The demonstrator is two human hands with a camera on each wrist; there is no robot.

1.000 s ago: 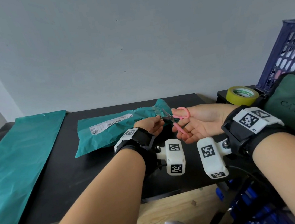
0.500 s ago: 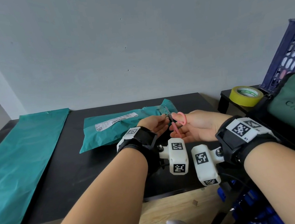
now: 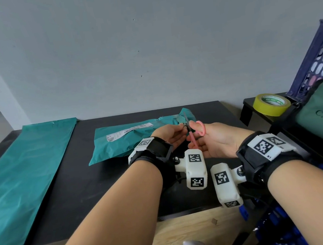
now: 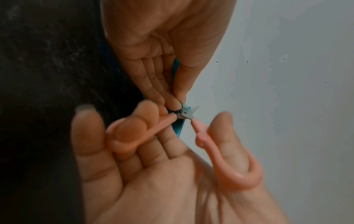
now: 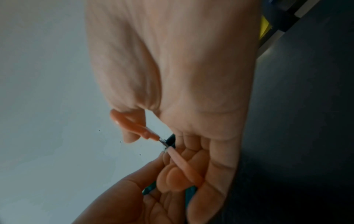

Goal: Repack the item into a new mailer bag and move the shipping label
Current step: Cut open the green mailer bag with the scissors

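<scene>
The left hand (image 3: pixel 171 136) is pinching the mailer (image 3: pixel 130 141) corner; the right hand (image 3: pixel 211 140) is gripping scissors (image 3: pixel 193 133), blades pointing away along that edge.

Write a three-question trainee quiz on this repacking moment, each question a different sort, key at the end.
1. True or false: the right hand holds pink scissors.
2. The left hand pinches: A) the tape roll B) the corner of the sealed mailer C) the empty mailer
3. Fill in: the shipping label sits on the ____ mailer.

Key: 1 true; 2 B; 3 sealed
</scene>
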